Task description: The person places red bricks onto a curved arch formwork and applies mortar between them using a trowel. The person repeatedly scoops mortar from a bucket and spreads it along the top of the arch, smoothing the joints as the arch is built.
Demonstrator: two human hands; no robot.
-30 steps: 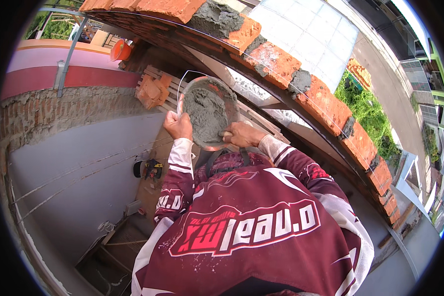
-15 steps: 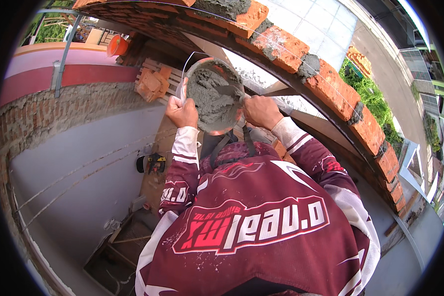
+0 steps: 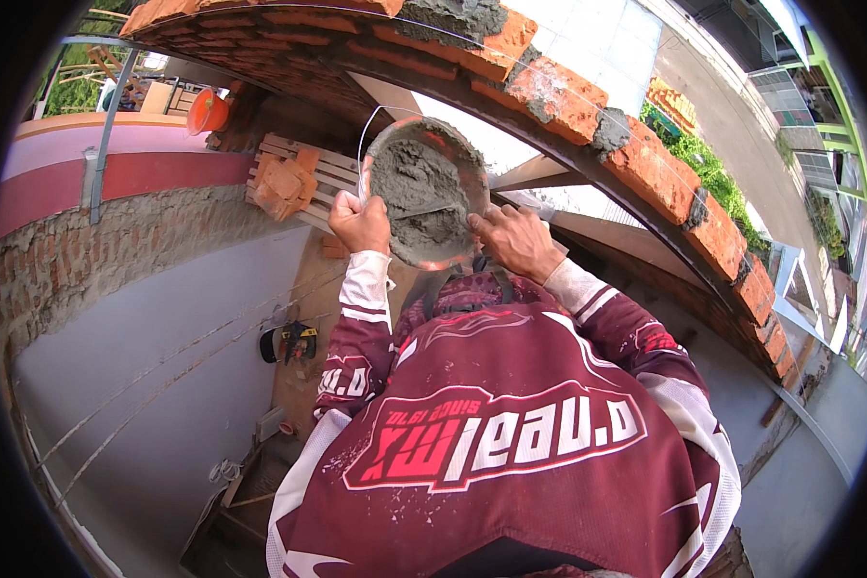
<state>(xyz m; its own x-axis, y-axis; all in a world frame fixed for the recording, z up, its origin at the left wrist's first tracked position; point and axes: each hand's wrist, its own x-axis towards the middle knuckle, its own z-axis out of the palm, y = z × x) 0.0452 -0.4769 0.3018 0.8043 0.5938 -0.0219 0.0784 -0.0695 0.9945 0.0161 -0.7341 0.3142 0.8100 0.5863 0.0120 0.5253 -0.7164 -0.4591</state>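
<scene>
A bucket [image 3: 383, 236] of wet grey mortar [image 3: 416, 176] is raised over the wooden platform, with a thin wire handle arched above its left side. My left hand [image 3: 360, 226] grips the bucket's left rim. My right hand [image 3: 511, 241] is at the lower right rim with curled fingers on a trowel [image 3: 424, 210] lying across the mortar; the handle is mostly hidden. Just above and right runs a course of red bricks [image 3: 647, 169] with mortar lumps [image 3: 611, 133] in the joints and a white string line along it.
Stacked bricks [image 3: 284, 183] rest on wooden slats at left. An orange bucket [image 3: 206, 114] sits by the pink wall [image 3: 53, 197]. Below left are thin bars [image 3: 164, 390] before a grey wall and a yellow-black tool [image 3: 297, 342] on a plank [image 3: 308, 385]. A road [image 3: 742, 116] lies below at right.
The bucket rose and moved slightly right with both hands, then settled a little lower. The trowel now lies across the mortar, and my right hand's fingers have shifted on the rim.
</scene>
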